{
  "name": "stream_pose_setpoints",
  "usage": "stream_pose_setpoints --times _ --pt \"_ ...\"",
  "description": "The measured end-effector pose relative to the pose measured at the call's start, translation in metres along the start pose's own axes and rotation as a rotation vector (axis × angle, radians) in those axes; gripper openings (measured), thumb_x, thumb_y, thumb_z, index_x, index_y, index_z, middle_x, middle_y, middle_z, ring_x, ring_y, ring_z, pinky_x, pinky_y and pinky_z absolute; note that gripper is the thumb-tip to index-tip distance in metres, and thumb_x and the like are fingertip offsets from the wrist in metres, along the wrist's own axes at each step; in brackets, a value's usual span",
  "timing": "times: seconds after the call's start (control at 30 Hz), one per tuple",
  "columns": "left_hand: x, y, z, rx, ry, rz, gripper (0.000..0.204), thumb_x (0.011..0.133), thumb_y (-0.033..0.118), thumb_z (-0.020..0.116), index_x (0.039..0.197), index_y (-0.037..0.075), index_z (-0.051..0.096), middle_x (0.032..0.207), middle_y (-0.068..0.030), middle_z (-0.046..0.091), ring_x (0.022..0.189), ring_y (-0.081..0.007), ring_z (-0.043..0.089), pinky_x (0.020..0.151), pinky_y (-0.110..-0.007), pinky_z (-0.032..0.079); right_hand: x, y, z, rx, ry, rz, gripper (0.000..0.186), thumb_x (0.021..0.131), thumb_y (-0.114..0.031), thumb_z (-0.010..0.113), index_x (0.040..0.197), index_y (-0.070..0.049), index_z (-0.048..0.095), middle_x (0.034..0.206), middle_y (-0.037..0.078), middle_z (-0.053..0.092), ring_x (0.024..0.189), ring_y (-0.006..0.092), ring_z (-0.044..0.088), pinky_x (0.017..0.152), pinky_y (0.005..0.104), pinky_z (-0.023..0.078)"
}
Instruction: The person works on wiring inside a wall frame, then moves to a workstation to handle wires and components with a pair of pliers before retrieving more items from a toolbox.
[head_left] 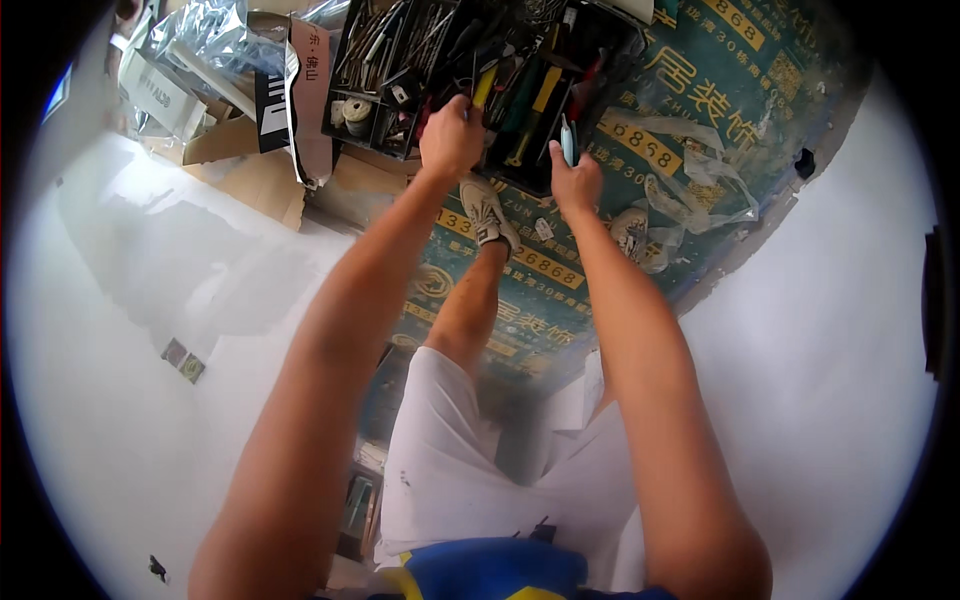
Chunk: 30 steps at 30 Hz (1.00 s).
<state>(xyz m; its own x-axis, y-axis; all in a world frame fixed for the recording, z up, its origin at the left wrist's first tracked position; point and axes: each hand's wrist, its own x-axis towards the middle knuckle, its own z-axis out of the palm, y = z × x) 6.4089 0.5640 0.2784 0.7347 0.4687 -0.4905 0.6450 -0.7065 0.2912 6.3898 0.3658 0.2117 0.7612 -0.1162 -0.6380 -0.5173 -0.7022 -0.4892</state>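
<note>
My left hand [452,140] is closed at the front of the black tool tray [386,140], beside red and yellow handles; what it grips is hard to make out. My right hand [576,180] is closed on a slim light blue tool [568,142] held upright at the tray's right front. The compartments hold long bits, a white spool [356,115] and several tools, among them a yellow-handled one [547,92]. Below the tray my feet in beige shoes [485,210] are on the floor, partly behind my forearms.
Cardboard boxes [220,140] and crumpled clear plastic [215,40] lie left of the tray. A green printed protective sheet [690,220] covers the floor, with torn plastic film [715,190] on it. White walls [820,320] flank both sides, with wall sockets [183,362] on the left.
</note>
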Motion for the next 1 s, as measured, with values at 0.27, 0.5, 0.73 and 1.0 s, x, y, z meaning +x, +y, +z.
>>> stream_pose_setpoints --times 0.27,0.5,0.73,1.0 --pt "-0.113 0.033 -0.027 -0.641 -0.045 -0.334 0.029 0.095 0.026 0.061 0.093 -0.003 0.063 0.069 -0.0099 0.060 0.065 -0.0135 0.055 0.062 -0.030 0.045 0.064 -0.091 0.019 0.294 0.117 -0.447 0.037 0.081 -0.036 0.072 0.104 -0.008 0.065 0.088 0.021 0.068 0.086 0.0426 0.065 0.073 0.0467 0.051" --pt "-0.101 0.006 -0.083 -0.945 -0.152 -0.213 0.017 0.098 0.017 0.060 0.100 0.000 0.063 0.067 0.0012 0.057 0.058 -0.0050 0.050 0.051 -0.022 0.038 0.137 -0.134 0.004 -0.387 -0.176 -0.586 0.038 0.079 -0.041 0.075 0.099 -0.009 0.068 0.086 0.017 0.070 0.086 0.0377 0.067 0.074 0.0448 0.053" --pt "-0.067 -0.034 -0.127 -0.983 0.224 0.010 0.015 0.098 0.016 0.061 0.100 0.002 0.066 0.066 0.0048 0.057 0.053 -0.0009 0.043 0.046 -0.018 0.029 0.172 -0.122 -0.042 0.149 -0.775 -0.548 0.031 0.086 -0.031 0.073 0.078 -0.005 0.058 0.057 -0.002 0.049 0.052 0.0065 0.046 0.054 0.0258 0.042" --pt "-0.140 -0.038 -0.130 -0.836 0.462 0.045 0.032 0.103 0.030 0.050 0.114 0.003 0.062 0.057 0.0120 0.035 0.048 0.0031 0.023 0.046 -0.020 0.014 0.192 -0.108 -0.065 -0.631 -1.014 -0.738 0.032 0.086 -0.033 0.073 0.078 -0.003 0.064 0.060 -0.001 0.053 0.056 0.0061 0.043 0.053 0.0266 0.038"
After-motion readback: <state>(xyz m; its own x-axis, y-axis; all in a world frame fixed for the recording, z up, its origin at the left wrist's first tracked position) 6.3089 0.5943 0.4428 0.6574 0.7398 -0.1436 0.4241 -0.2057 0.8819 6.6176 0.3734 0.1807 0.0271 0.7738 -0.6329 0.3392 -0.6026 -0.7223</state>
